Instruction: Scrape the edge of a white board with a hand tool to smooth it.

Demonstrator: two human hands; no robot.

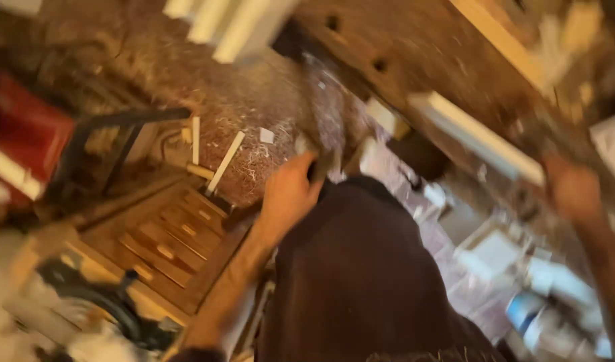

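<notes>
The whole view is smeared by motion. My left hand [289,193] is in the middle, above my dark garment [361,275], with its fingers curled around a small dark object [321,171] that is too blurred to name. My right hand [574,191] is at the right, beside the near end of a long white strip [478,137] lying on the wooden workbench [401,40]. The blur hides whether this hand touches the strip or holds anything.
Sawdust and shavings cover the floor [254,100], with white offcuts [224,161] on it. A slatted wooden crate [166,241], a black metal frame [120,131] and a red object [26,127] stand at the left. White boxes and clutter [542,295] sit under the bench.
</notes>
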